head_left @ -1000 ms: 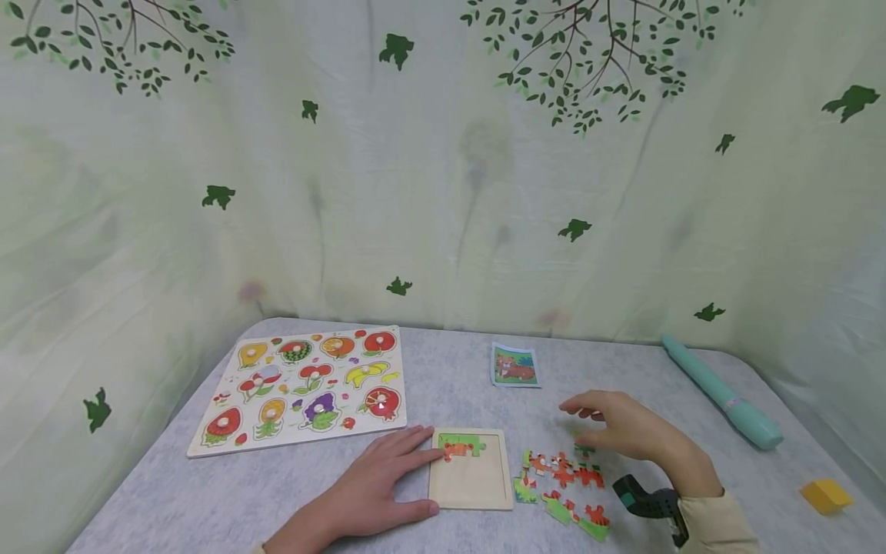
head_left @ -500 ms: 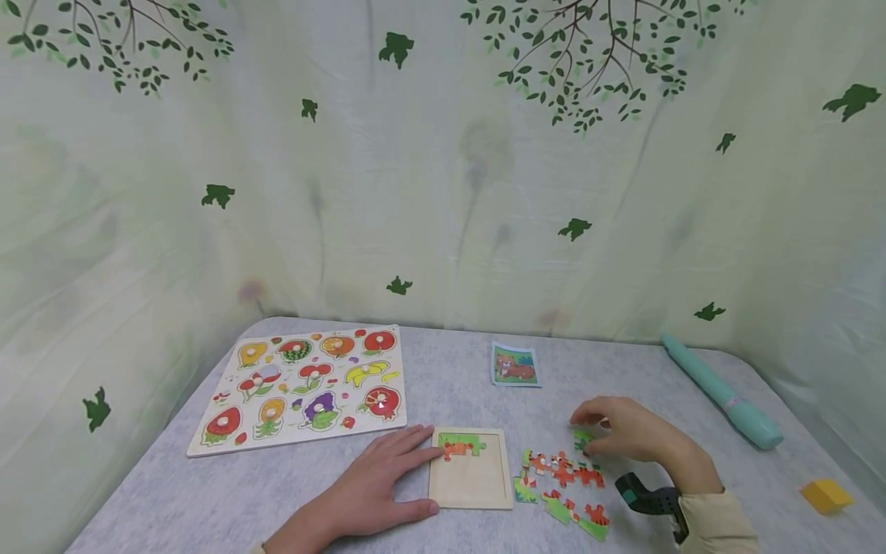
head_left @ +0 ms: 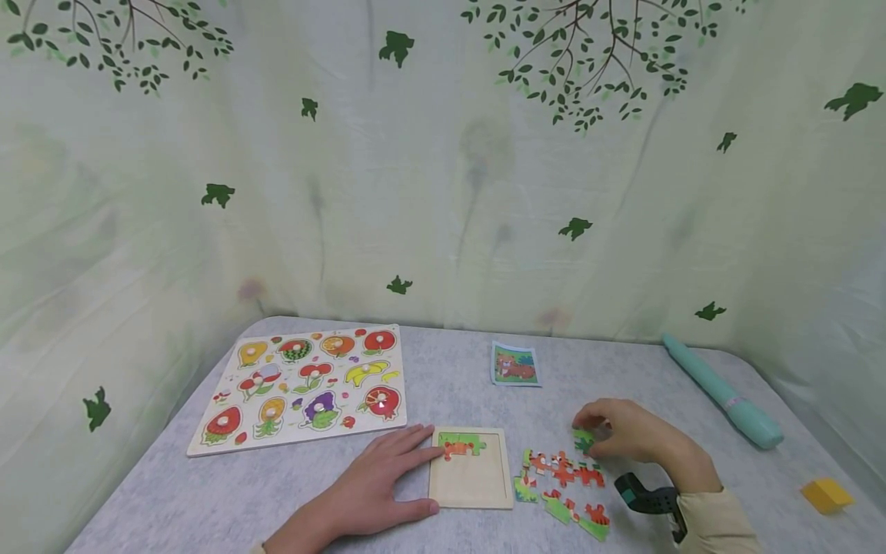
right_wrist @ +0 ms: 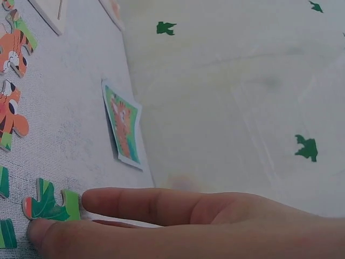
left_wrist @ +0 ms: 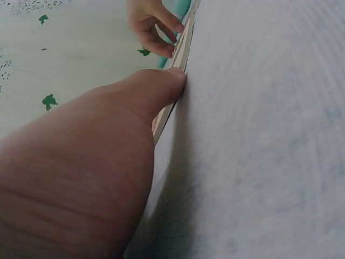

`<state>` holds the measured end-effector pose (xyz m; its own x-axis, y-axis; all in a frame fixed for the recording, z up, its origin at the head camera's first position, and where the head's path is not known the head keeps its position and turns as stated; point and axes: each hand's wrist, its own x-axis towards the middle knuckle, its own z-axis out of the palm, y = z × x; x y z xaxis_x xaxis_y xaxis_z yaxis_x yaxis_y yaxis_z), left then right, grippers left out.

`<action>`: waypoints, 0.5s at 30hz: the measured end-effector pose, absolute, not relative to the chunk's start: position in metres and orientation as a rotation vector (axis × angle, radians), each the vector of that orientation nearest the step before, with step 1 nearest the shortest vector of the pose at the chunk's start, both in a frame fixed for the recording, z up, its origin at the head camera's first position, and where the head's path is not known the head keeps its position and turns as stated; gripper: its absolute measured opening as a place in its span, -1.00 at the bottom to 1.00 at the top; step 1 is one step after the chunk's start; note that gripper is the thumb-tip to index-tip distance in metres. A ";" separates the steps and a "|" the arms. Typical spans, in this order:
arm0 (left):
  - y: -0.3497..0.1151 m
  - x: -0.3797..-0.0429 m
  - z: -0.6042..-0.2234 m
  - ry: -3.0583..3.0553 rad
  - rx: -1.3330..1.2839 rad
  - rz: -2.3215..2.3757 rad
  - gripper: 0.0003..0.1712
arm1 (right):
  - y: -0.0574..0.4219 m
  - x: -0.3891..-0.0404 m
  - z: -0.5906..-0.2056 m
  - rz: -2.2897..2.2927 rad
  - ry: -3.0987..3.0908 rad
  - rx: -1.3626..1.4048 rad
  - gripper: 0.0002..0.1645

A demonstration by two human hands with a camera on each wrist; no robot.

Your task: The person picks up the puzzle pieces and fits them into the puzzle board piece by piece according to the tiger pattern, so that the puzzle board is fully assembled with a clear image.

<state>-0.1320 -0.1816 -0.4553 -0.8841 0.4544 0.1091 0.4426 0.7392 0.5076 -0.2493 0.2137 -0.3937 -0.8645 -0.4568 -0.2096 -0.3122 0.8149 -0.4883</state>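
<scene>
My left hand (head_left: 377,485) lies with fingers spread on the table, its index fingertip and thumb at the left side of a square wooden puzzle tray (head_left: 474,488). Joined green-and-orange puzzle pieces (head_left: 462,445) sit along the tray's upper left. To the right of the tray, my right hand (head_left: 626,431) pinches a green leaf-patterned puzzle piece (right_wrist: 51,204) between thumb and index finger, low at the table. Just below it, several loose orange-and-green puzzle pieces (head_left: 563,469) lie close together. In the left wrist view, the left thumb (left_wrist: 161,86) touches the tray's edge.
A white fruit puzzle board (head_left: 284,431) lies at the back left. Behind the tray is a small picture card (head_left: 515,365) of an animal. A teal tapered object (head_left: 723,396) and a yellow block (head_left: 827,496) lie on the right. A leaf-printed curtain (head_left: 443,192) encloses the table.
My right hand has moved slightly right and down, and its thumb and index finger have closed in on the green puzzle piece. The left hand and the tray stay where they were.
</scene>
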 end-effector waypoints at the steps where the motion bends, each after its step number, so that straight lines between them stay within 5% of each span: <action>1: -0.182 -0.132 -0.455 2.907 0.749 0.842 -0.23 | 0.214 -0.249 -0.394 -0.642 2.680 -0.588 -0.57; 15: -0.181 -0.128 -0.448 2.915 0.776 0.858 -0.22 | 0.211 -0.248 -0.392 -0.628 2.681 -0.542 -0.58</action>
